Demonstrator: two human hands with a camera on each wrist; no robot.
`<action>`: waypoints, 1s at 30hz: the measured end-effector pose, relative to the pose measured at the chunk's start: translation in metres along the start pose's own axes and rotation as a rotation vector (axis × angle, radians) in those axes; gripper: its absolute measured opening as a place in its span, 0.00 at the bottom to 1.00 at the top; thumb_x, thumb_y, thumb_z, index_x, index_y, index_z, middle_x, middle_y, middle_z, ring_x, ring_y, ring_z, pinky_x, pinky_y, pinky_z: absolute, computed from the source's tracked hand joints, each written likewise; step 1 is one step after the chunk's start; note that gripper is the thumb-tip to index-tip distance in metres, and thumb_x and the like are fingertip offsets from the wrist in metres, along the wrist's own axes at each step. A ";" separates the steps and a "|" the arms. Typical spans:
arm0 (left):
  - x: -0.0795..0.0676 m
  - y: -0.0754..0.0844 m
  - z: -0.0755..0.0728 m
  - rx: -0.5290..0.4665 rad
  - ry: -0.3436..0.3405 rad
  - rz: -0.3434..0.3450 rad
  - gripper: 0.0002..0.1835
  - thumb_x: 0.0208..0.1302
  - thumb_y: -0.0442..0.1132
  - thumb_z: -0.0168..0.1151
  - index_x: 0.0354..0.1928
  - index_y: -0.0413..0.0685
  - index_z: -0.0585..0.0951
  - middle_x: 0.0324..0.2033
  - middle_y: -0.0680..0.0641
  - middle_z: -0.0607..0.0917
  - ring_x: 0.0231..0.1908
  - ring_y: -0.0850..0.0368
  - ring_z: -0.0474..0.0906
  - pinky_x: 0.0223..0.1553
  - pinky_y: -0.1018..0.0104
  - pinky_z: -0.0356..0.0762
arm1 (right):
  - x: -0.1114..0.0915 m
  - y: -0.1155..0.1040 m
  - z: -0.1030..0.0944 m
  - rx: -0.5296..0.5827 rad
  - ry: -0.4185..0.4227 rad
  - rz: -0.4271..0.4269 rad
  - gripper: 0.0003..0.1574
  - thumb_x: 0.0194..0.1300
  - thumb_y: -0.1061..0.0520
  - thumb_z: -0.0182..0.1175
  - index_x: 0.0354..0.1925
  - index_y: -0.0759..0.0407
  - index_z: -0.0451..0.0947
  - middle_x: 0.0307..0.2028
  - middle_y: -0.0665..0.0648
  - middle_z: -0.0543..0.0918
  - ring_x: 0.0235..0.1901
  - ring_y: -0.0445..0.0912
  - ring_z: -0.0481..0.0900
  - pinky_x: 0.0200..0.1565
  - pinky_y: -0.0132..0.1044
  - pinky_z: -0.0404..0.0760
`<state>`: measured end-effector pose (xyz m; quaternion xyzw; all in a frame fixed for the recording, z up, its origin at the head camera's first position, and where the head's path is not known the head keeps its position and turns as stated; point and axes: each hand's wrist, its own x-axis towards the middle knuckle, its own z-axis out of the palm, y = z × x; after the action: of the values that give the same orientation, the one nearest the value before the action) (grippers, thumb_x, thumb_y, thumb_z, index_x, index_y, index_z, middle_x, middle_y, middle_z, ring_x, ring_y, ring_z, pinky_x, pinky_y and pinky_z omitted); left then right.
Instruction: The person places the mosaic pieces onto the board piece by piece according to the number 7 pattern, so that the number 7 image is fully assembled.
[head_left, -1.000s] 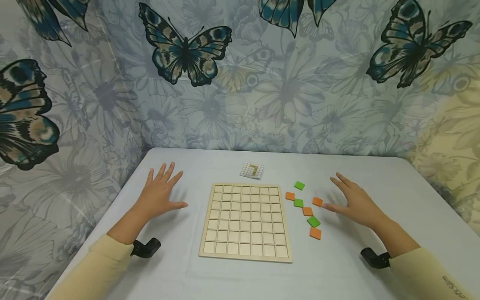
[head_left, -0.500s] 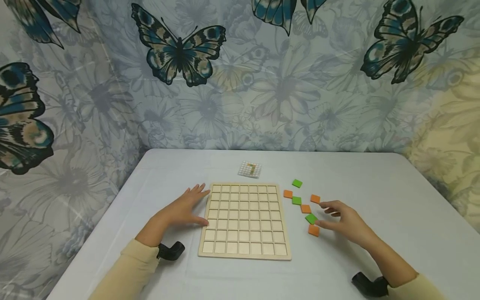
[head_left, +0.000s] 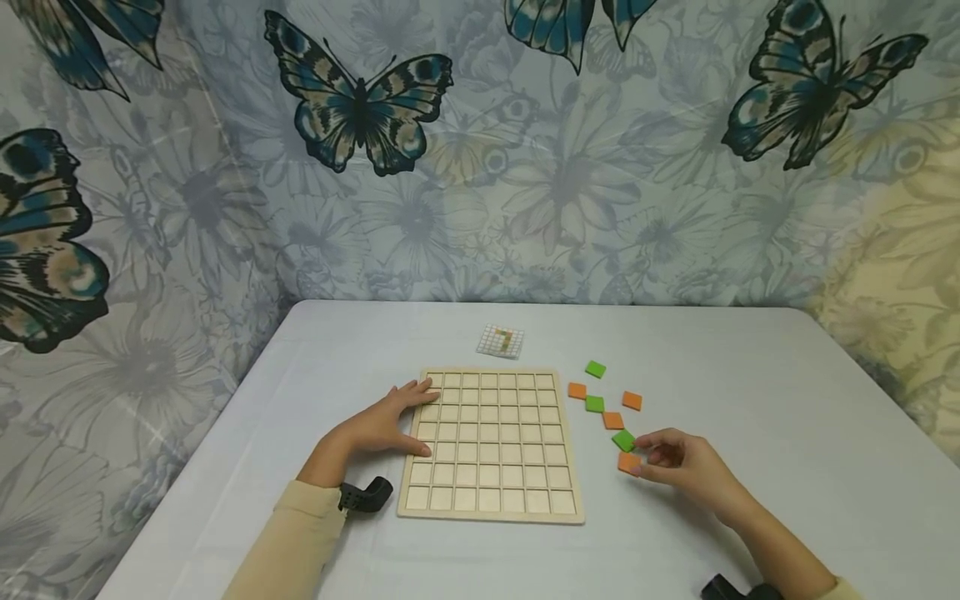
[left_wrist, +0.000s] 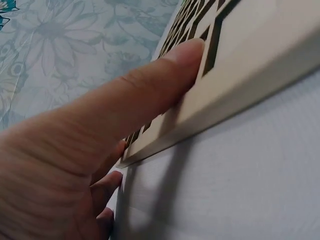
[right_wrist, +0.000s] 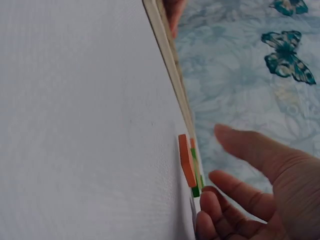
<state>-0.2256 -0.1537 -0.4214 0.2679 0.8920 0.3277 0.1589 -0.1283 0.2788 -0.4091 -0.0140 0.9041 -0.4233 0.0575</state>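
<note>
1. We see a flat, square board of pale wood (head_left: 489, 446), divided into rows of shallow square cells; it lies on the white-covered worktop (head_left: 360, 560), and we take it as our landmark.

2. At the left edge of the board we find the left hand (head_left: 378, 423). Its thumb and fingers are spread widely, and their tips rest upon the rim and the outer cells; the hand does not close around anything.

3. On the right side of the board, beside its nearer half, is the right hand (head_left: 693, 465). We observe its fingers partly bent, with a clear gap between them and the thumb, and it has hold of nothing.

4. The thumb tip of this hand is at a thin, square orange tile (head_left: 627, 462), the nearest to us of those right of the board; whether they touch, we cannot tell. The forefinger tip is just beside a thin, square green tile (head_left: 622, 440).

5. Also to the right of the board, we count three more orange tiles (head_left: 612, 420) and two more green tiles (head_left: 595, 403), all lying flat.

6. Beyond the far edge of the board we notice a small white card (head_left: 491, 340) with a printed grid and an orange-green figure.
</note>
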 end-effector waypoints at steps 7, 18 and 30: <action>0.000 -0.003 0.002 -0.019 0.019 0.015 0.48 0.43 0.53 0.74 0.68 0.51 0.64 0.73 0.47 0.50 0.73 0.41 0.36 0.70 0.38 0.35 | 0.000 0.008 0.005 -0.037 0.029 -0.049 0.23 0.50 0.55 0.70 0.43 0.66 0.79 0.36 0.56 0.83 0.29 0.34 0.72 0.30 0.26 0.77; -0.003 -0.003 0.006 -0.047 0.022 -0.030 0.49 0.43 0.53 0.74 0.69 0.54 0.62 0.73 0.49 0.48 0.71 0.34 0.28 0.68 0.34 0.33 | 0.002 0.010 0.009 -0.121 0.077 -0.141 0.17 0.48 0.59 0.71 0.38 0.62 0.82 0.35 0.53 0.82 0.29 0.32 0.70 0.30 0.25 0.76; -0.003 -0.001 0.005 -0.048 0.020 -0.021 0.49 0.43 0.52 0.74 0.69 0.52 0.62 0.73 0.48 0.48 0.72 0.38 0.30 0.70 0.38 0.30 | 0.000 0.008 0.013 -0.174 0.114 -0.192 0.14 0.47 0.60 0.72 0.35 0.58 0.82 0.34 0.50 0.81 0.29 0.31 0.69 0.30 0.26 0.76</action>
<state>-0.2211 -0.1539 -0.4251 0.2515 0.8881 0.3500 0.1595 -0.1264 0.2745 -0.4233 -0.0811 0.9337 -0.3468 -0.0362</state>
